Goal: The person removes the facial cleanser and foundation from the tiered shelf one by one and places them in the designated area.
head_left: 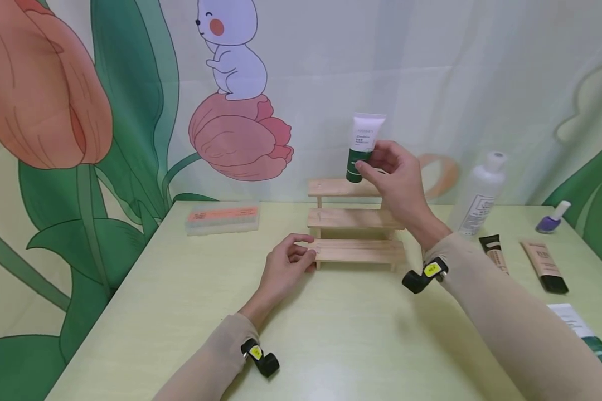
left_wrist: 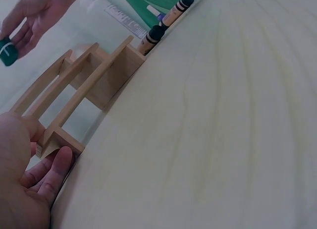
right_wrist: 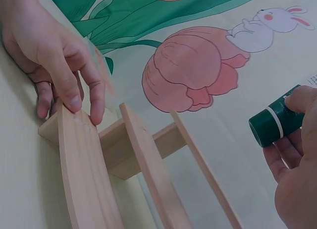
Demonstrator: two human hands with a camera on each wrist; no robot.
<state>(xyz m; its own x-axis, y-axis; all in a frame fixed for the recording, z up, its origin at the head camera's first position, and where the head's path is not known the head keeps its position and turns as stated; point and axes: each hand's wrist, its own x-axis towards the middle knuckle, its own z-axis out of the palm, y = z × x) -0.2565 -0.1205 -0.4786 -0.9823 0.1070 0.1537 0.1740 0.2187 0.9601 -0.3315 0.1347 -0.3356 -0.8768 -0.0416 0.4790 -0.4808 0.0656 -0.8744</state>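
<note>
A three-step wooden stand [head_left: 356,218] stands on the table. My left hand [head_left: 287,262] holds the left end of its lowest step, thumb and fingers around the corner; the left wrist view shows this hand [left_wrist: 29,174] close up. Above the top step, my right hand [head_left: 398,178] pinches a white and green squeeze tube [head_left: 363,142] by its lower part. The tube is nearly upright, cap end down, apart from the stand. In the right wrist view only the tube's green cap end [right_wrist: 270,125] shows well.
Right of the stand are a white bottle [head_left: 476,195], a small black-capped tube [head_left: 494,250], a beige tube [head_left: 543,264] and a purple nail polish bottle [head_left: 552,218]. A green and white package [head_left: 599,348] lies partly behind the right sleeve. Back left lies a clear flat box [head_left: 223,218].
</note>
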